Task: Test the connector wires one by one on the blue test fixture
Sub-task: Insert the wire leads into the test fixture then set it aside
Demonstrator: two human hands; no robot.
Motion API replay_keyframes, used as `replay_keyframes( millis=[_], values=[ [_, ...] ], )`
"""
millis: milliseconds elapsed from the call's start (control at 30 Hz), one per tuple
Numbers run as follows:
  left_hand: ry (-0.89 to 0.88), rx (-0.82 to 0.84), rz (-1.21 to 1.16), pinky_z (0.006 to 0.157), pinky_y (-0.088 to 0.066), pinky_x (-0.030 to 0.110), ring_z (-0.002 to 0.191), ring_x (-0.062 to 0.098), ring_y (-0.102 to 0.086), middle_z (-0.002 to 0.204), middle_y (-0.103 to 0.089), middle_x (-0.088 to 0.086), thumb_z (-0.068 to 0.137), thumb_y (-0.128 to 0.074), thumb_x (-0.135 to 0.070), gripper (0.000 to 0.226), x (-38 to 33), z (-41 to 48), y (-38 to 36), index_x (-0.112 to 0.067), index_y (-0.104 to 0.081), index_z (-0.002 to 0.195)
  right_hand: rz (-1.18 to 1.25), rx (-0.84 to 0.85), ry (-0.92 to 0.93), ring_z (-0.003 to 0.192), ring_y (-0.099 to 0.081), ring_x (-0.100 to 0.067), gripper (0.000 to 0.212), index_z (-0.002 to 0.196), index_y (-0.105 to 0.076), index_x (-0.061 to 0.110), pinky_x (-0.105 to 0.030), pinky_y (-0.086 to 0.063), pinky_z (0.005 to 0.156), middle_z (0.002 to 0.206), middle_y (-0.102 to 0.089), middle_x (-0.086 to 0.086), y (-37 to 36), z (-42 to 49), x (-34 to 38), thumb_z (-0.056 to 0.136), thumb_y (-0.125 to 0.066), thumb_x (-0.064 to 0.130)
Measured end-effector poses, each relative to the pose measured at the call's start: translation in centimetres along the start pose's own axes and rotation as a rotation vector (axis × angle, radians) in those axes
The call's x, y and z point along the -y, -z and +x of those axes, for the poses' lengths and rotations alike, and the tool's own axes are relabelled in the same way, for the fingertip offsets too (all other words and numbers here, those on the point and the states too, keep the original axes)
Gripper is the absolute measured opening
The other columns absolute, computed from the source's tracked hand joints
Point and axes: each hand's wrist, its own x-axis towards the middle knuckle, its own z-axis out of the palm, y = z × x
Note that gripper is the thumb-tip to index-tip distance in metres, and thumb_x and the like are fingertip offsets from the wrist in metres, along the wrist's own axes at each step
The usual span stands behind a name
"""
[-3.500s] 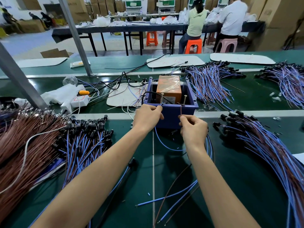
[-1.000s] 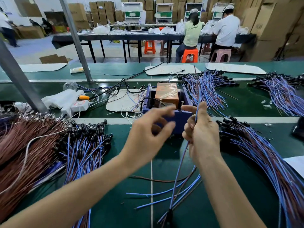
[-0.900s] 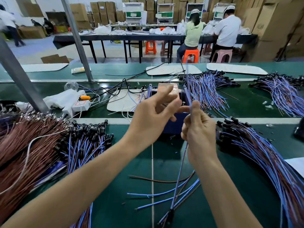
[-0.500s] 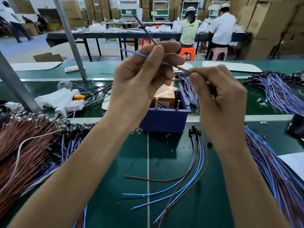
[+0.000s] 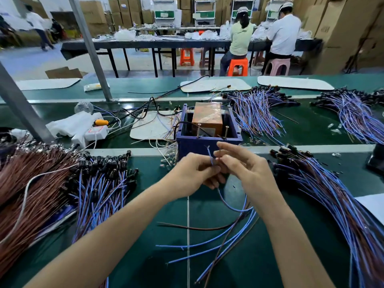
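Note:
The blue test fixture [image 5: 207, 143] is an open box with an orange block [image 5: 207, 116] inside and two upright metal pins at its near wall. Just in front of it, my left hand [image 5: 193, 173] pinches the bare end of a blue connector wire [image 5: 212, 161], which stands up between thumb and finger. My right hand [image 5: 243, 169] is beside it, pinching a brown wire end, other fingers spread. A blue wire [image 5: 230, 206] trails down from my hands toward several loose blue and brown wires [image 5: 218, 244] on the green mat.
A pile of blue and brown wires with black connectors [image 5: 99, 179] lies at the left, next to brown wires [image 5: 31, 183]. More wire bundles lie at the right [image 5: 332, 194] and behind the fixture [image 5: 255, 113]. A white power strip [image 5: 95, 132] sits back left. Two people sit at a far table.
My hands came down from in front of my face to just before the fixture. They now pinch the wire ends close together instead of stretching a wire between them.

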Motion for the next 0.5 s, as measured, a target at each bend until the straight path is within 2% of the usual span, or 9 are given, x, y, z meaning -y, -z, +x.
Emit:
replay_keyframes(
  millis=[67,133,200,267,367,500],
  values=[
    [0.023,0.030,0.016,0.059,-0.052,0.018,0.058,0.010,-0.059,0.077,-0.066,0.011,0.097,-0.045,0.002,0.029,0.4,0.4,-0.2,-0.014,-0.061,0.079,-0.007,-0.071,-0.004,0.058,-0.055,-0.023,0.016,0.094,-0.072,0.019,-0.033,-0.049,0.053,0.074,-0.071,-0.001,-0.6,0.6,-0.2,0.091,-0.061,0.008],
    [0.034,0.040,0.014,0.059,-0.052,0.018,0.059,0.012,-0.058,0.074,-0.066,0.007,0.098,-0.045,0.000,0.030,0.7,0.7,-0.2,-0.015,-0.061,0.078,0.017,-0.165,-0.044,0.050,-0.048,-0.023,0.010,0.084,-0.073,0.013,-0.029,-0.041,0.043,0.064,-0.066,0.000,-1.2,1.2,-0.6,0.088,-0.064,0.010],
    [0.043,0.029,0.000,0.058,-0.050,0.017,0.057,0.011,-0.058,0.073,-0.066,0.005,0.098,-0.045,-0.001,0.030,0.9,1.0,-0.3,-0.014,-0.062,0.077,0.080,-0.228,-0.100,0.049,-0.047,-0.022,0.015,0.077,-0.072,0.014,-0.024,-0.037,0.038,0.060,-0.065,0.000,-1.6,1.6,-1.1,0.088,-0.064,0.008],
    [0.067,0.007,-0.047,0.057,-0.050,0.017,0.055,0.007,-0.057,0.070,-0.065,0.003,0.099,-0.044,-0.001,0.030,1.2,1.2,-0.2,-0.011,-0.062,0.077,0.124,-0.241,-0.143,0.049,-0.047,-0.020,0.021,0.076,-0.072,0.016,-0.021,-0.035,0.038,0.058,-0.064,0.001,-1.9,1.9,-1.5,0.089,-0.062,0.004],
    [0.104,-0.025,-0.126,0.058,-0.051,0.015,0.056,0.005,-0.058,0.063,-0.065,-0.006,0.100,-0.041,-0.002,0.027,1.6,1.5,-0.2,-0.004,-0.062,0.082,0.099,-0.238,-0.173,0.041,-0.048,-0.005,0.022,0.075,-0.071,0.015,-0.018,-0.039,0.041,0.050,-0.061,0.008,-2.4,2.1,-2.2,0.088,-0.062,0.000],
    [0.170,-0.090,-0.239,0.066,-0.053,0.016,0.064,0.010,-0.058,0.078,-0.062,0.007,0.102,-0.034,-0.005,0.023,1.5,2.2,0.0,-0.001,-0.057,0.105,0.137,-0.367,-0.153,0.052,-0.060,0.001,0.017,0.077,-0.068,0.012,-0.012,-0.046,0.050,0.056,-0.067,0.008,-2.5,3.0,-2.6,0.089,-0.062,0.001]
  ],
)
